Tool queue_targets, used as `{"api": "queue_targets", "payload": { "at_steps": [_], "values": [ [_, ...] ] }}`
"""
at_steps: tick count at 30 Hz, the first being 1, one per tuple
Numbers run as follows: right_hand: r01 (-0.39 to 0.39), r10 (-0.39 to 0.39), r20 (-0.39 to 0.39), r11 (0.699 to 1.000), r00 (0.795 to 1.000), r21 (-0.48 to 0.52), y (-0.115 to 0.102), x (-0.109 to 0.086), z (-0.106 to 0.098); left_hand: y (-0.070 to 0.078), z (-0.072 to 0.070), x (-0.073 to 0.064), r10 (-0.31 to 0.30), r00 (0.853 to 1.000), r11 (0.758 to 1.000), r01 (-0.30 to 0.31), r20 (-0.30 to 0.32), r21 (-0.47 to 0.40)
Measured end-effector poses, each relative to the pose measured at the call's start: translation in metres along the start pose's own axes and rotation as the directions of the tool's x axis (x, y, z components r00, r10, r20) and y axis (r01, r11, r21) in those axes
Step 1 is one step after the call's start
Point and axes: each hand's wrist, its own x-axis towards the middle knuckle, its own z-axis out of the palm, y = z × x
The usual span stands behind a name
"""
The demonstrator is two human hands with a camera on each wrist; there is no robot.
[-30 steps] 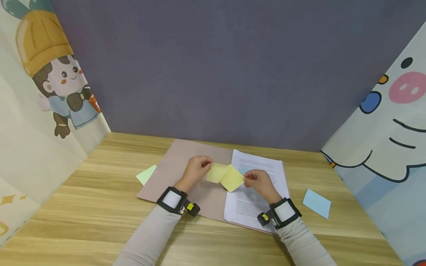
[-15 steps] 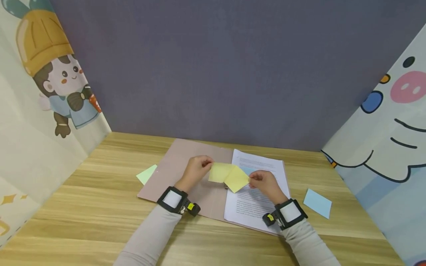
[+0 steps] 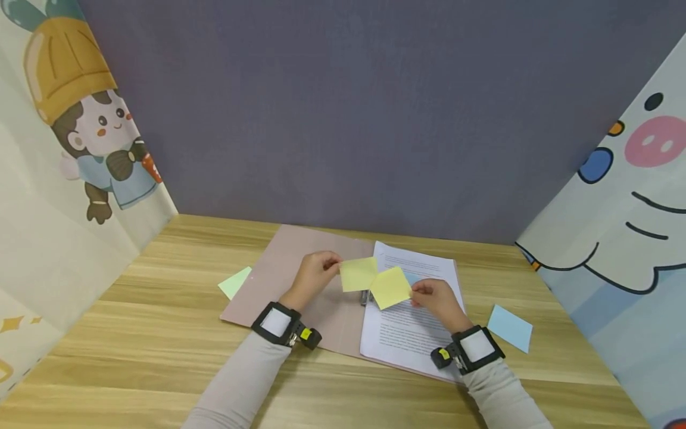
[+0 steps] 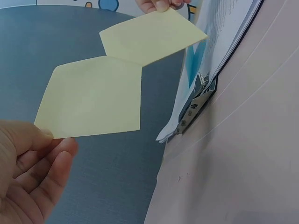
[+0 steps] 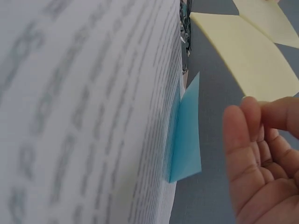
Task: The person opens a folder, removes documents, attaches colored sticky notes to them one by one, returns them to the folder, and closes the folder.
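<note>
My left hand (image 3: 313, 277) pinches one yellow sticky note (image 3: 358, 274) by its left edge, between thumb and fingers. A second yellow sticky note (image 3: 391, 288) is pinched at its right corner by my right hand (image 3: 439, 302). Both notes are held up over an open pinkish folder (image 3: 292, 256). In the left wrist view their edges meet or overlap slightly; whether they stick together I cannot tell. Below lie printed pages (image 3: 402, 339) in the folder's right side, near a metal clip (image 4: 198, 98) at the spine. A blue sticky note (image 5: 187, 140) stands partly lifted from the page.
A pale green note (image 3: 234, 282) lies on the wooden table (image 3: 134, 333), by the folder's left edge. Another light blue note (image 3: 510, 328) lies to the right. A dark grey panel (image 3: 343, 119) rises behind the table, with cartoon-printed sheets on both sides.
My right hand has moved right and slightly toward me with its yellow note. The two notes overlap less now, and more of the metal clip shows. The left hand has stayed nearly still.
</note>
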Motion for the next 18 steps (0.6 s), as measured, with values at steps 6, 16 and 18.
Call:
{"api": "queue_targets", "payload": {
  "at_steps": [6,16,18],
  "values": [
    [-0.045,0.045,-0.016,0.999,0.999,-0.017,0.003,-0.001,-0.004,-0.001,0.0,0.0,-0.002,1.0,1.0,0.002,0.003,0.004],
    [-0.075,0.072,-0.057,0.995,0.996,-0.065,0.012,-0.004,-0.019,-0.003,-0.001,0.001,-0.001,1.0,1.0,0.001,-0.019,-0.003],
    [-0.098,0.094,-0.057,0.993,0.994,-0.064,0.013,-0.006,-0.023,-0.003,-0.002,0.001,-0.019,0.999,1.0,0.018,-0.042,-0.016]
  ]
}}
